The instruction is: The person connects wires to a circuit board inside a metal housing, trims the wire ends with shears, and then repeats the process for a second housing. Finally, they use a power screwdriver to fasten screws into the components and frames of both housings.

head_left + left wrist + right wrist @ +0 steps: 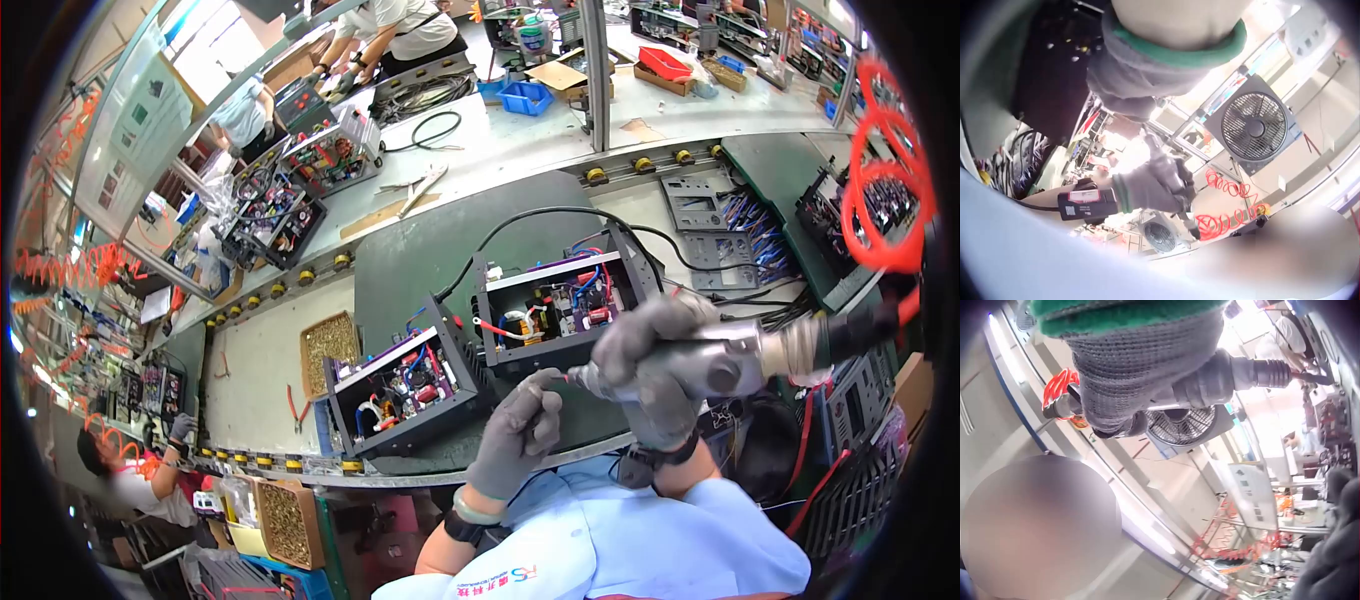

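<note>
In the head view the right hand (pixel 650 375) grips a silver power screwdriver (pixel 725 362), its bit pointing left. The left hand (pixel 515 435) is held by the bit tip with fingers curled; whether a small part is between them cannot be told. Behind the hands are two open metal housings with circuit boards, one (pixel 560 300) in the middle, one (pixel 405 385) to its left. The left wrist view has the left hand (pixel 1147 78) above and the right hand (pixel 1157 184) on the tool. The right wrist view shows the right hand (pixel 1141 369) around the tool (pixel 1204 384).
A tray of small brass-coloured parts (pixel 328 350) and red-handled pliers (pixel 298 408) lie left of the housings. A black cable (pixel 545 210) arches over them. Metal panels (pixel 720 260) lie to the right, and a red coiled hose (pixel 880 170) hangs there. Other people work farther off.
</note>
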`<state>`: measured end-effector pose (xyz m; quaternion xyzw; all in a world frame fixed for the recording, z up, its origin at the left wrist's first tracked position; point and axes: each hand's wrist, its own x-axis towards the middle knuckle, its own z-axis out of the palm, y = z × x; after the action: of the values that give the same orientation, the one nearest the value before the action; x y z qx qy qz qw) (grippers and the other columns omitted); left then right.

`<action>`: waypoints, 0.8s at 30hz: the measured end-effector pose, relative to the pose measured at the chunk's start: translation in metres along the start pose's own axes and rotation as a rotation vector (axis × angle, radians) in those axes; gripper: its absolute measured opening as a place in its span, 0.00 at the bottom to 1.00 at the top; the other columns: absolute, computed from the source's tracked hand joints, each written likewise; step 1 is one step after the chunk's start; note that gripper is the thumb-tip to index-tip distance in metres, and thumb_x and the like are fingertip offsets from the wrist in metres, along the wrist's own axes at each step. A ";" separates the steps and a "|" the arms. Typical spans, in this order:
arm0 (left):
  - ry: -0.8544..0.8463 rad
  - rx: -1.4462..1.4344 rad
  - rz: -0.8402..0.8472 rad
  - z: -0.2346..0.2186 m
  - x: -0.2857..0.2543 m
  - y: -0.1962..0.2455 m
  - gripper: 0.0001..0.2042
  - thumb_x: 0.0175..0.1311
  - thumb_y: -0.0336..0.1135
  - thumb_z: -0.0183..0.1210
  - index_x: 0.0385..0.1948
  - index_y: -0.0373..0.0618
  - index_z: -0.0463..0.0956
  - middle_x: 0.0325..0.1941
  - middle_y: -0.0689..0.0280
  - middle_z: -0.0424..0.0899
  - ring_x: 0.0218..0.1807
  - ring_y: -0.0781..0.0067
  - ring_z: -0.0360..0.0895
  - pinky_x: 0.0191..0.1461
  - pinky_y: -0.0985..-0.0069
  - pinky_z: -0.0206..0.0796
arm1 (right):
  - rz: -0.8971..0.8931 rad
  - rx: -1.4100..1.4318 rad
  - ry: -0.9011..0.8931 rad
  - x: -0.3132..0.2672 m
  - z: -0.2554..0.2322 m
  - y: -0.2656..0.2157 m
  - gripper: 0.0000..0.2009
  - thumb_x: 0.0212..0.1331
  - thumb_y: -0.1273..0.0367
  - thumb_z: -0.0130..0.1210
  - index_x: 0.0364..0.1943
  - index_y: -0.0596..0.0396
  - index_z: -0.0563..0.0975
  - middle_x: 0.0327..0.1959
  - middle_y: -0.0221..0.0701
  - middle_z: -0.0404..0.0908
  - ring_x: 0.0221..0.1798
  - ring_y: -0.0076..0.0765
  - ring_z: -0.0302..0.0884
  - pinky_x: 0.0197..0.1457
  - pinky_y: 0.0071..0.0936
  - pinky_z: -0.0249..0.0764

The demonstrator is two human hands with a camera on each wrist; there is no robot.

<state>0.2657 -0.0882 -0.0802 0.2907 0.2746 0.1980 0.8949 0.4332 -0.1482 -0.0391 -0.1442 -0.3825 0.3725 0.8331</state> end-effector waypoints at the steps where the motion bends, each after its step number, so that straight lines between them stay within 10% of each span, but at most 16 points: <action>1: 0.008 -0.015 0.003 -0.001 0.002 -0.004 0.16 0.77 0.40 0.40 0.55 0.43 0.71 0.19 0.77 0.64 0.15 0.87 0.55 0.19 0.85 0.46 | -0.161 -0.250 -0.005 0.001 0.005 -0.002 0.25 0.50 0.64 0.74 0.51 0.49 0.73 0.37 0.34 0.77 0.34 0.32 0.77 0.36 0.31 0.78; 4: -0.020 0.237 0.052 -0.005 0.003 -0.017 0.22 0.79 0.53 0.37 0.49 0.46 0.73 0.13 0.77 0.60 0.14 0.85 0.55 0.18 0.85 0.47 | -0.168 -0.177 0.141 -0.010 0.008 -0.003 0.26 0.49 0.63 0.75 0.51 0.51 0.74 0.38 0.33 0.77 0.34 0.31 0.78 0.35 0.30 0.78; 15: -0.143 -0.390 -0.016 -0.010 0.014 -0.027 0.20 0.75 0.55 0.44 0.44 0.49 0.74 0.15 0.78 0.57 0.14 0.86 0.52 0.18 0.85 0.46 | -0.188 -0.203 -0.011 -0.012 -0.005 0.016 0.29 0.54 0.66 0.66 0.60 0.50 0.69 0.38 0.30 0.73 0.32 0.27 0.75 0.37 0.31 0.72; 19: -0.251 -0.406 0.004 -0.015 0.021 -0.033 0.20 0.78 0.53 0.40 0.49 0.48 0.75 0.18 0.76 0.60 0.14 0.84 0.53 0.19 0.82 0.47 | -0.215 -0.078 -0.467 0.004 -0.018 0.019 0.30 0.54 0.65 0.70 0.60 0.51 0.69 0.35 0.31 0.72 0.31 0.29 0.75 0.30 0.31 0.74; 24: 0.039 -0.008 0.404 0.003 0.021 -0.040 0.21 0.77 0.53 0.44 0.53 0.45 0.74 0.22 0.74 0.66 0.22 0.85 0.56 0.27 0.84 0.50 | -0.302 -0.236 0.288 -0.015 0.021 0.021 0.27 0.55 0.66 0.64 0.59 0.52 0.69 0.40 0.32 0.76 0.35 0.28 0.76 0.42 0.35 0.74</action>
<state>0.2911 -0.1085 -0.1114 0.3325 0.2272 0.3800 0.8327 0.4010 -0.1457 -0.0440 -0.2335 -0.3181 0.1719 0.9026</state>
